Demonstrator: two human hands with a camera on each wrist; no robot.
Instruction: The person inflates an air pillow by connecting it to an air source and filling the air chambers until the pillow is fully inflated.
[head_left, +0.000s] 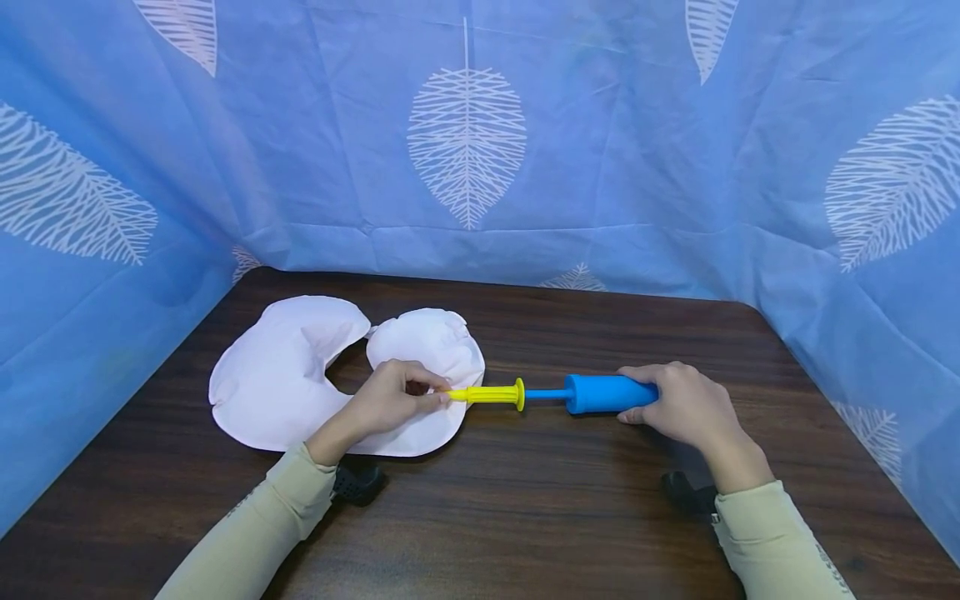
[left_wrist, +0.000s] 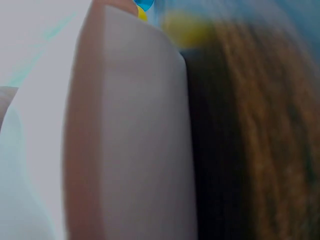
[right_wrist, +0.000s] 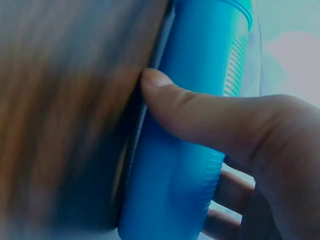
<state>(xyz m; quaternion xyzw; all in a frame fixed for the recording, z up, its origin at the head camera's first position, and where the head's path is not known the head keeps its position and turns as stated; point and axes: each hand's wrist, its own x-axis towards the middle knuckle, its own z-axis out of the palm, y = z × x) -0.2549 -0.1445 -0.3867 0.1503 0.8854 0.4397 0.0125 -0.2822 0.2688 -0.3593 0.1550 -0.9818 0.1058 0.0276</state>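
Observation:
A white, puffed-out U-shaped neck pillow (head_left: 262, 387) lies on the left part of the table. Over its right arm, my left hand (head_left: 386, 400) pinches the narrow tip of a yellow nozzle (head_left: 491, 394) between thumb and fingers. Whether that tip sits in a valve is hidden by the fingers. The nozzle belongs to a hand pump, whose thin blue rod (head_left: 547, 394) shows between the yellow flange and the blue barrel (head_left: 603, 393). My right hand (head_left: 686, 404) grips the barrel's far end, thumb across it in the right wrist view. The left wrist view is largely blocked and blurred.
The dark wooden table (head_left: 525, 517) carries both things. A blue curtain (head_left: 600, 150) with white leaf prints encloses its back and sides. Dark wrist-worn devices sit beneath both beige sleeves (head_left: 255, 533).

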